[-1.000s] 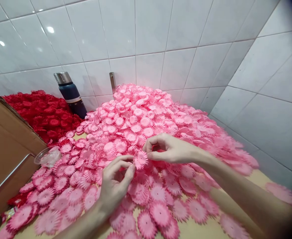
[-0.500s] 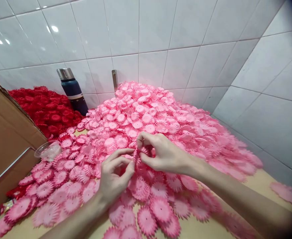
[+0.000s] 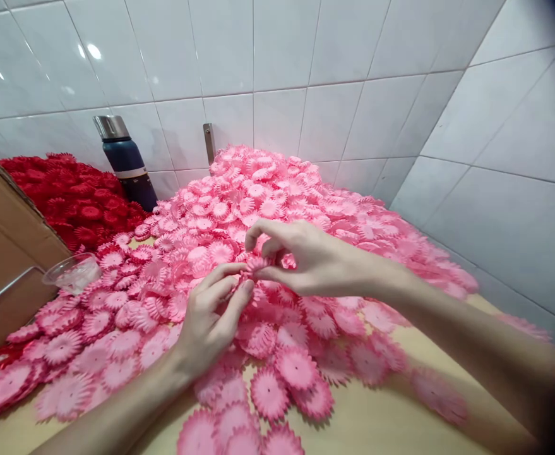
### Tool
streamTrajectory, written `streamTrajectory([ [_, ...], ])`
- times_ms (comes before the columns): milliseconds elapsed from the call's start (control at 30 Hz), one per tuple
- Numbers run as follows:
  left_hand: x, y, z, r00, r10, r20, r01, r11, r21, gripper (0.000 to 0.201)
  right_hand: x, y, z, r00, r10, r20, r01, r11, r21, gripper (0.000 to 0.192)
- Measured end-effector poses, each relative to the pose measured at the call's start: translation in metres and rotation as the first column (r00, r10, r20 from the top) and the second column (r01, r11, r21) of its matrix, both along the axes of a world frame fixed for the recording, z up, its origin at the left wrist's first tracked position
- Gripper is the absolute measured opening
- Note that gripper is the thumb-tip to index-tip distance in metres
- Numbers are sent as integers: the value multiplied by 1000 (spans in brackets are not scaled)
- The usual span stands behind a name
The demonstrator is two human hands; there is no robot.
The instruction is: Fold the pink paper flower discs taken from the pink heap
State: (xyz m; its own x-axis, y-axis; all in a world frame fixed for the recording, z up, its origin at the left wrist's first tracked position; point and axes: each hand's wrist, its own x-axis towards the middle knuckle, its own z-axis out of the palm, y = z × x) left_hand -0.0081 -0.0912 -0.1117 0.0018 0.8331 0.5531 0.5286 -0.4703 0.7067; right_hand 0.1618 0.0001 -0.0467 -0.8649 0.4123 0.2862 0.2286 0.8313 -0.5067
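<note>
My left hand (image 3: 209,319) pinches a pink fringed flower disc between its thumb and fingertips. My right hand (image 3: 308,258), coming in from the right, grips the same small pink flower disc (image 3: 257,263) from the other side, thumb below and bent index finger above. Fingers partly cover the disc, so whether it is one layer or more is hidden. Behind and below both hands spreads a big heap of pink flower discs (image 3: 268,189), many with darker edges and a tiny hole in the middle. In front lie loose discs such as a dark-edged one (image 3: 269,393).
A pile of red flower discs (image 3: 76,199) and a dark blue bottle (image 3: 128,165) stand at the back left. A clear plastic tub (image 3: 74,273) sits beside a cardboard box (image 3: 12,234). White tiled walls (image 3: 277,57) bound the tabletop (image 3: 372,420).
The view has shifted slightly. My right hand has tilted and moved over my left fingertips, and the disc between them has turned from edge-on to flatter.
</note>
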Motion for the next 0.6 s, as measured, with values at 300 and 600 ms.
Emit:
streamTrajectory([
  [300, -2, -1, -3, 990, 17, 137, -16, 1000, -12, 22, 48, 29, 34, 960, -277, 50, 273, 960, 69, 13],
  [600, -5, 5, -3, 973, 79, 217, -75, 997, -27, 20, 10, -34, 29, 874, 67, 481, -53, 998, -43, 17],
])
